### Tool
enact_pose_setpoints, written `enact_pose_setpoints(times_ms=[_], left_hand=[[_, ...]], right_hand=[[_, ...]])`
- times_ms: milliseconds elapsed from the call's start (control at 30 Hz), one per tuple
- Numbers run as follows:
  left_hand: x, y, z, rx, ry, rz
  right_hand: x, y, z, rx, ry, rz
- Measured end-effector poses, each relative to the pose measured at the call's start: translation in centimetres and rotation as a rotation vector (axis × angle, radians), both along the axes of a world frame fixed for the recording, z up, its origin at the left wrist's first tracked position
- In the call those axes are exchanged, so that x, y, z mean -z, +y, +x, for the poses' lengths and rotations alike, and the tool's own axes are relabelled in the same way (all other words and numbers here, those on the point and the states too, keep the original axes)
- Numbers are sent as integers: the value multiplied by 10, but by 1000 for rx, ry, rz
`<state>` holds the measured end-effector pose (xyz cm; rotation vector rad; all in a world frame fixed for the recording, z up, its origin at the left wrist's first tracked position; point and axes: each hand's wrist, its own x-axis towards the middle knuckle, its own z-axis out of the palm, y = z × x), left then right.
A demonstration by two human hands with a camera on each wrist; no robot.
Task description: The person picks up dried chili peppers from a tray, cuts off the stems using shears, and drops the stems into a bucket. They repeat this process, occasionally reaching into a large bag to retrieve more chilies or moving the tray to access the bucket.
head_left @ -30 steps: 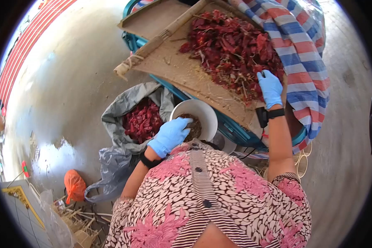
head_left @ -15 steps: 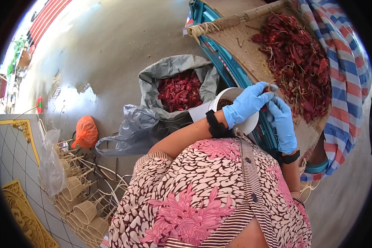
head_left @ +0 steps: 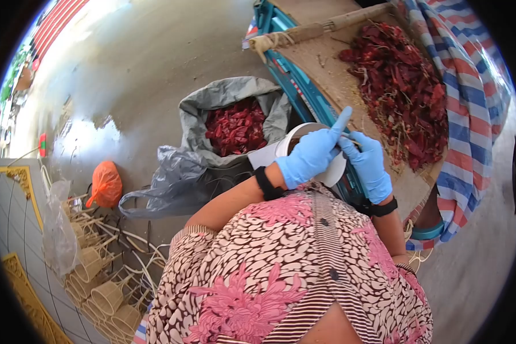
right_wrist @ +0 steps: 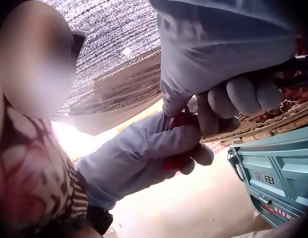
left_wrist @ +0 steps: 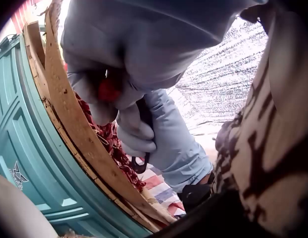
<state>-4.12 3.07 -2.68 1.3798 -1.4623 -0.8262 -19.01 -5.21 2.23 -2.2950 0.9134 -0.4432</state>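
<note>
**Left hand has drawn back to the left over the bucket, one finger now standing out; red piece in its grip**

Since the previous head view the left hand (head_left: pixel 308 157) has shifted left across the white bucket (head_left: pixel 338 171), near the centre of the frame; one of its fingers now points toward the upper right. The right hand (head_left: pixel 370 166) is close beside it on the right.

In the left wrist view, a small red piece (left_wrist: pixel 108 90) sits upper left of centre, between the thumb and bent fingers of the left hand; in the right wrist view it shows near the centre, pinched by that same hand, its upper end just by the right hand's fingertips; whether they touch it, I cannot tell. The right hand's fingers are curled round a dark tool (left_wrist: pixel 145 113) with a looped handle, which looks like scissors, though the close, dim view leaves room for doubt.

A heap of dried red peppers (head_left: pixel 404 94) lies on a tan tray (head_left: pixel 327 63) at upper right; a striped sheet (head_left: pixel 470 114) runs down its right side; a grey sack (head_left: pixel 229 87) holding red pieces stands at upper centre, left of the bucket; an orange bag (head_left: pixel 105 186) lies at the left.
</note>
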Motion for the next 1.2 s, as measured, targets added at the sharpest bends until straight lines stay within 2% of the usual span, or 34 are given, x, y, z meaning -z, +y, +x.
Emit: enact_pose_setpoints(times_ms=[33, 100, 167, 233, 333, 433, 467, 600, 733, 800, 1033, 1133, 1200], left_hand=[[-1, 1, 0, -5, -49, -17], [-11, 4, -1, -70, -186, 36], [-16, 4, -1, -57, -98, 6], [4, 4, -7, -107, -83, -50], [11, 6, 0, 39, -143, -79], [-17, 15, 5, 269, 367, -8], [-16, 15, 4, 250, 318, -95], [-27, 16, 5, 270, 359, -94], [-23, 19, 10, 314, 449, 60], [-24, 21, 12, 346, 523, 125], [-17, 27, 11, 294, 679, 174], [-20, 29, 13, 283, 761, 226], [-20, 29, 14, 277, 768, 224]], right_hand=[[-2, 1, 0, -4, 34, -51], [-5, 7, 3, 24, -54, -47], [-3, 10, 6, 63, -185, -29], [3, 6, 3, 25, -82, -174], [1, 8, -1, -27, -294, 300], [-24, 16, -10, 141, -386, 902], [-24, 17, -12, 162, -399, 935], [-19, 18, -16, 196, -509, 1066], [-8, 29, -14, 155, -699, 1169], [-7, 34, -16, 137, -712, 1271], [1, 43, -7, 129, -899, 1520], [3, 47, -1, 130, -960, 1536], [10, 47, 2, 45, -1021, 1532]])
